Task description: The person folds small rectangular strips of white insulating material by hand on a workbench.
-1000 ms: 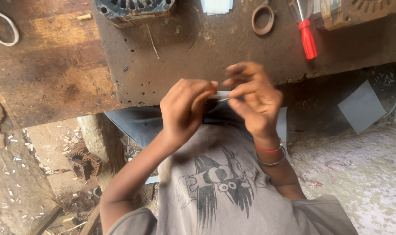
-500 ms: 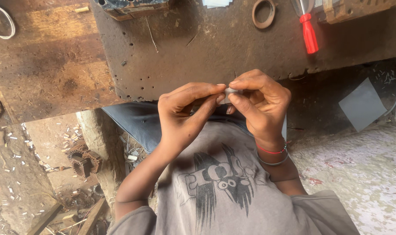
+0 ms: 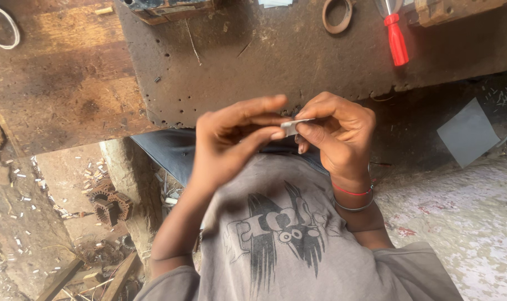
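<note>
My left hand (image 3: 231,142) and my right hand (image 3: 334,134) meet in front of my chest, over a grey printed shirt. Between their fingertips they pinch a small pale strip (image 3: 290,127), like folded paper. Thumb and forefinger of each hand close on one end of it. Most of the strip is hidden by my fingers. My right wrist carries a red band and a metal bangle.
A dark worn workbench (image 3: 264,61) stretches above my hands. On it lie a red-handled screwdriver (image 3: 397,40), a rusty ring (image 3: 337,14) and a metal part (image 3: 164,8). A grey sheet (image 3: 468,132) lies lower right. Scrap motor cores (image 3: 108,203) sit on the ground at left.
My hands have shifted slightly lower in view and closer together. My left fingers have stretched out along the strip toward my right hand.
</note>
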